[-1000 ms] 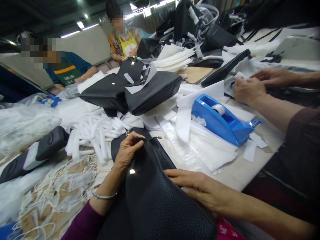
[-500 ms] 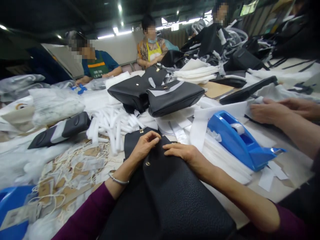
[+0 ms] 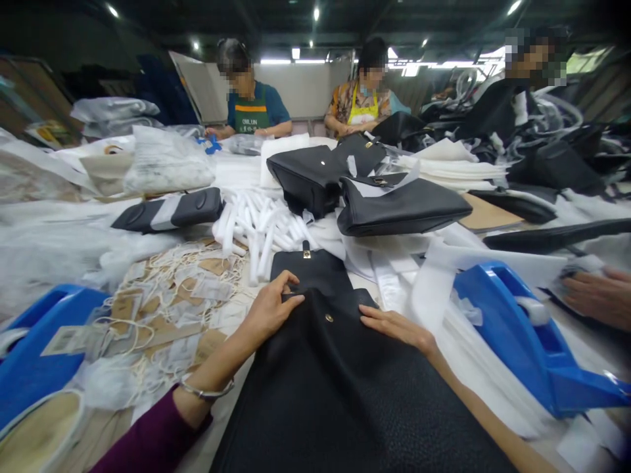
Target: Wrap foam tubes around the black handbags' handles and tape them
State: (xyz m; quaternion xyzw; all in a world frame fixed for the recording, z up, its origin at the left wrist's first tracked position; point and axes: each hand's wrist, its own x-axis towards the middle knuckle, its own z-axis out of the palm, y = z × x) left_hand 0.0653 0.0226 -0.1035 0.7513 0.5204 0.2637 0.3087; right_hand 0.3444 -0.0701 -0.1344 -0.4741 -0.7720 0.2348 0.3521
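A black leather handbag [image 3: 335, 381] lies before me, its flap turned away to the far side. The flap ends in a tab with a gold clasp [image 3: 306, 253], and a gold stud [image 3: 328, 318] sits on the front panel. My left hand [image 3: 273, 305] is closed on the left of the bag's rim, with thumb and forefinger pinching the edge. Across the rim, my right hand [image 3: 397, 326] holds the right edge, its fingers fairly straight over the leather and its thumb hidden. The rim between my hands sags in folds.
Blue tape dispensers stand at left [image 3: 46, 348] and right [image 3: 527, 335]. Hang tags with strings [image 3: 172, 302], white foam strips [image 3: 263, 226] and more black bags [image 3: 404, 203] crowd the table. A co-worker's hand [image 3: 599, 295] works at far right; other people sit opposite.
My hands have moved apart, from the middle of the rim to its two sides, spreading the bag. My view has turned left, so the surroundings sit further right.
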